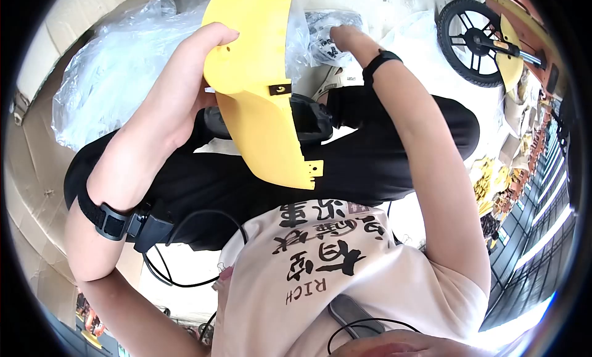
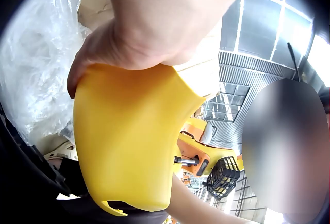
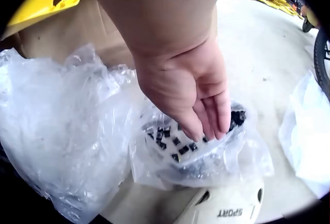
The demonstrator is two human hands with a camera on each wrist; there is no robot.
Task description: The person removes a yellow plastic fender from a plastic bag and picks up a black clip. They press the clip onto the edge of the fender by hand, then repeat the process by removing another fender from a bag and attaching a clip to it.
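Observation:
A curved yellow plastic panel (image 1: 246,110) stands over the person's lap, its narrower end toward the body. My left hand (image 1: 196,61) grips it by one edge, thumb on the outer face and the other fingers mostly hidden behind. On its opposite edge sits a small black clip (image 1: 280,90). In the right wrist view my right hand (image 3: 188,87) reaches down with fingers extended, fingertips right at several small black clips (image 3: 176,141) in a clear plastic bag (image 3: 237,164). Nothing shows gripped between those fingers.
Crumpled clear plastic wrap (image 1: 123,79) lies beside the bag, next to cardboard (image 1: 37,172). A light shoe (image 3: 227,206) is just below the bag. A black spoked wheel (image 1: 472,42) stands at the far right. A dark object (image 1: 314,119) lies between the legs, partly behind the panel.

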